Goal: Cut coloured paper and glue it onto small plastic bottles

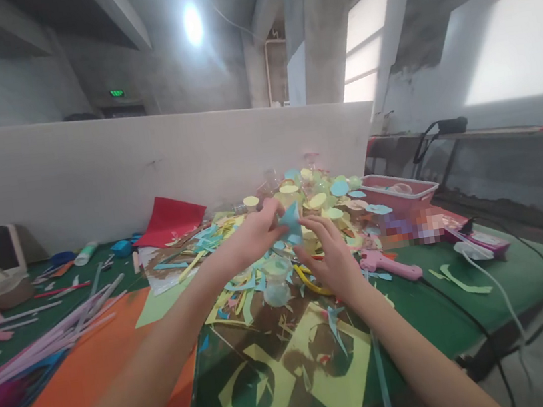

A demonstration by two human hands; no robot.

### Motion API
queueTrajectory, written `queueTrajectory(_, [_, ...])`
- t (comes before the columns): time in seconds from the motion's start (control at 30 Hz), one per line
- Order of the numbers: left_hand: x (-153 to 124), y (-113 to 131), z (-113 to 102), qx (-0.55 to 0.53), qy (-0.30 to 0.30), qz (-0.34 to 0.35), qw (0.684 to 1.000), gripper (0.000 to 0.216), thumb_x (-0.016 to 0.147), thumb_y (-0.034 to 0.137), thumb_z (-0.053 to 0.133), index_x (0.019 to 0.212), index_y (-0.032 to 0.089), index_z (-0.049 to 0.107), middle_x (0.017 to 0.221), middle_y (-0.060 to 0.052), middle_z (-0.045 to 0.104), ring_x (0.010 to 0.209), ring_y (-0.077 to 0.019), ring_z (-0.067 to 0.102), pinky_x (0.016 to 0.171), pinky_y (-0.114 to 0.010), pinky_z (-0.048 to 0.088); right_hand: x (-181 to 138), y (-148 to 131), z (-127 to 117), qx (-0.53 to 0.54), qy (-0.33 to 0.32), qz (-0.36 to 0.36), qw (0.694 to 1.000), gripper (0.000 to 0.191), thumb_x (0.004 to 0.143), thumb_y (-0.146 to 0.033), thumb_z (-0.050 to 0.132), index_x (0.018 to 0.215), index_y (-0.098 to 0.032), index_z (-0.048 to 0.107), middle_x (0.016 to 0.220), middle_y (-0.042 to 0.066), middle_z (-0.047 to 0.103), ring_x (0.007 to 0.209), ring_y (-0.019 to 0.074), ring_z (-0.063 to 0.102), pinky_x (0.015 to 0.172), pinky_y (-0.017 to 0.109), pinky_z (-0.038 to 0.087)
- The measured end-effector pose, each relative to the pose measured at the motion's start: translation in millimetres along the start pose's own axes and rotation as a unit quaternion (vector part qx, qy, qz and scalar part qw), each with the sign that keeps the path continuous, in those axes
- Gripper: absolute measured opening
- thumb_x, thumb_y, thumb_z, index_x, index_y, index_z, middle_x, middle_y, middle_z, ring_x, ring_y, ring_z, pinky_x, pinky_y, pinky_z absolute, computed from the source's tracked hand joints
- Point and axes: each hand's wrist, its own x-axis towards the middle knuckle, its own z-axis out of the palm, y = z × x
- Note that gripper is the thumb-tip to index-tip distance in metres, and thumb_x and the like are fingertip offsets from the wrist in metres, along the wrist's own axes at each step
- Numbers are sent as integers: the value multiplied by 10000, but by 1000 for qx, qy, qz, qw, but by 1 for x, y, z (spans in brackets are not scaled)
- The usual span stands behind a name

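A small folded piece of blue paper (292,224) is held up over the heap of scraps. My left hand (260,232) pinches its left side between thumb and fingers. On its right edge rest the curled fingertips of my right hand (334,259), with the thumb just below. Under the hands sits a clear rounded plastic piece (276,287). A curved yellow handle (312,283) shows partly behind my right hand. Closer to me lie yellow paper sheets (345,388) with round holes cut out.
A pink glue gun (390,263) with a black cord lies to the right, before a pink basket (400,186). Yellow and blue paper discs (316,201) pile up at the back. Orange paper (136,357), purple strips (74,329) and red paper (172,219) cover the left.
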Motion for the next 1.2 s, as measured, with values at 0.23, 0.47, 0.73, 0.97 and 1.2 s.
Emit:
queueTrajectory(0.23, [2,2,2,-32,-3,-6,999,195,895,317,553,1019,247,420,606,89,401,558,-121,428,507,-238,293,2,4,-1,15,0,35,999,300,931,-376,564,1179,-210,535,1157,119,576,1083,261,567,924,414,461])
queueTrajectory(0.47, [8,-8,0,-169,-62,-2,984,380,869,438,595,1146,237,429,714,40,557,644,-145,545,595,-278,420,4,3,1,142,0,118,983,285,895,-386,600,1132,-240,541,1099,63,595,1004,214,596,894,375,481])
queueTrajectory(0.73, [8,-13,-3,-244,-87,-19,966,415,846,420,634,1171,241,448,684,50,575,640,-134,561,632,-286,457,6,-4,-3,188,-1,189,964,250,968,-397,429,1097,-237,572,1123,57,653,1068,210,588,906,338,461])
queueTrajectory(0.97, [9,-20,-6,-222,-102,-37,969,508,842,435,631,1264,221,447,783,5,623,705,-159,588,649,-295,465,10,4,-1,272,62,281,918,207,909,-381,434,987,-227,549,851,24,649,803,195,604,724,305,490])
queueTrajectory(1.2, [5,-25,-3,-221,-124,-71,965,311,855,439,585,1083,245,668,980,-18,692,909,-202,614,765,-266,465,11,4,4,398,-39,383,833,198,740,-355,610,881,-229,552,788,-9,666,751,178,639,740,307,523])
